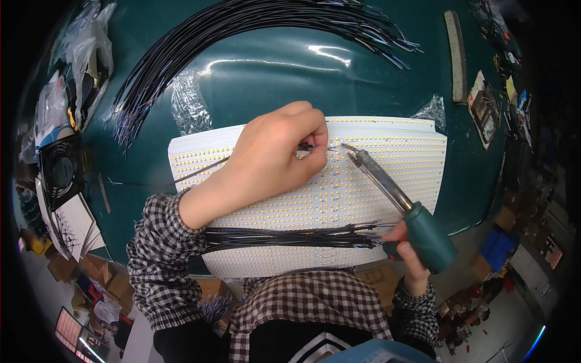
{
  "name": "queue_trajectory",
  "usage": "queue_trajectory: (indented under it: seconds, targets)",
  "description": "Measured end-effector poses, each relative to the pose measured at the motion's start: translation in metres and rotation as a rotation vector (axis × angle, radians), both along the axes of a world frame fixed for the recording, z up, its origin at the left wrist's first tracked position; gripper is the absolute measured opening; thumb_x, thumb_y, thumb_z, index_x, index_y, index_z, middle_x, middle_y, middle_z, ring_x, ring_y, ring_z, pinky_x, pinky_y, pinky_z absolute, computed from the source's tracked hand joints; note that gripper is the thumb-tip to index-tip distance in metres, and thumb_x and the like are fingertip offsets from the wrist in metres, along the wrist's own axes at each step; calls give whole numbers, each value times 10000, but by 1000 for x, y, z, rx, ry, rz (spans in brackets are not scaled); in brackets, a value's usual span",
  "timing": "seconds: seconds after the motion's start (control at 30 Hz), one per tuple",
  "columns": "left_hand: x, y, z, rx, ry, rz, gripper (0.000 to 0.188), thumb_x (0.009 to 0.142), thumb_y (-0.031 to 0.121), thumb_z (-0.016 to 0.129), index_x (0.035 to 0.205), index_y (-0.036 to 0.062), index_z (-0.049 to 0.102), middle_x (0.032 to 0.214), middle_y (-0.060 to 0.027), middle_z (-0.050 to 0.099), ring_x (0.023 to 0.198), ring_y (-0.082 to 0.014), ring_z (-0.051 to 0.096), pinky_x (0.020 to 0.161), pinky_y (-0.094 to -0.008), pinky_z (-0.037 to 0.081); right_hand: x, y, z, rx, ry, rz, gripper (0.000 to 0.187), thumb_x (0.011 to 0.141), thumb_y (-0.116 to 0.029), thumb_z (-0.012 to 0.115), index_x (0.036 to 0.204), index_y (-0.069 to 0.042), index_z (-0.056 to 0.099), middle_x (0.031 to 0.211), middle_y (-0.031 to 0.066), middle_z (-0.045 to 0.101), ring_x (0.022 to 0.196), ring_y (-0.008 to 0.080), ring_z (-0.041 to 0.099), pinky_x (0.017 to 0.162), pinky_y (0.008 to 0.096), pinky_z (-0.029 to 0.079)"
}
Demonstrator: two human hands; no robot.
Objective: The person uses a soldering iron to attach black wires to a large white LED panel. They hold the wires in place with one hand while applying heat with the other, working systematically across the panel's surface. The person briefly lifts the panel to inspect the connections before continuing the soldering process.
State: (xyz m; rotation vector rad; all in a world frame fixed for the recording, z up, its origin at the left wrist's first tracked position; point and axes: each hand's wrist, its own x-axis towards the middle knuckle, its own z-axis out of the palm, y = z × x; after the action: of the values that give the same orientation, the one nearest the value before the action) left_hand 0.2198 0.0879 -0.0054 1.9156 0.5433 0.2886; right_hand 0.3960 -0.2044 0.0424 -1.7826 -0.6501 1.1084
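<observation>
Cable [203, 170] in fingers [311, 162], soldering iron [419, 225], marked paper [77, 224]

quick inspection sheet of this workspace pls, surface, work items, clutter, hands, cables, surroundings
Surface: shiny green table cover, clear tape patch stuck on it
Work items: stacked white boards with rows of small yellow squares; soldering iron, tip near the held cable's end, contact unclear
Clutter: plastic bags, fan and papers at left; curved strip at far right
Hands: left hand pinches a black cable; right hand grips the iron's handle
Cables: short bundle across the boards; long curved bundle beyond
Surroundings: cardboard box below the table's near edge
</observation>
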Motion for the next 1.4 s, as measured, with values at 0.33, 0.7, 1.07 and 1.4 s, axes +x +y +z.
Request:
queue_trajectory:
  seconds: [0.33, 0.7, 1.07, 1.4]
  targets:
    - [0, -2, 2, 10, 12, 8, 123, 826, -48, 725, 877, 15, 633, 859, -46, 595, 758, -135, 630, 591, -267, 485, -1, -7, -2, 51, -88, -10, 492, 868, -186, 784, 1237, 97, 625, 910, 142, 753, 819, 206, 715, 800, 341, 570]
    - [-37, -62, 66, 269, 107, -134, 190, 879, 65, 764, 1019, 56, 637, 1044, -109, 604, 932, -321, 638, 790, -397, 523, -4, -8, 9, 156, -7, -279, 689, 923, -390, 688, 1326, 151, 547, 901, 128, 636, 780, 236, 650, 687, 384, 578]
    - [-40, -92, 24, 233, 101, -189, 201, 873, 114, 748, 944, 29, 581, 924, -135, 554, 870, -332, 604, 715, -447, 483, 4, -26, 2, 321, 105, -256, 649, 905, -273, 753, 1396, 104, 558, 981, 118, 701, 834, 229, 704, 772, 368, 612]
    - [-40, -93, 30, 430, 130, -173, 221, 782, 44, 708, 968, 6, 594, 952, -130, 563, 877, -325, 606, 743, -449, 488, 9, -31, -7, 436, 121, -218, 633, 930, -233, 714, 1405, 141, 526, 994, 141, 693, 828, 254, 701, 761, 396, 609]
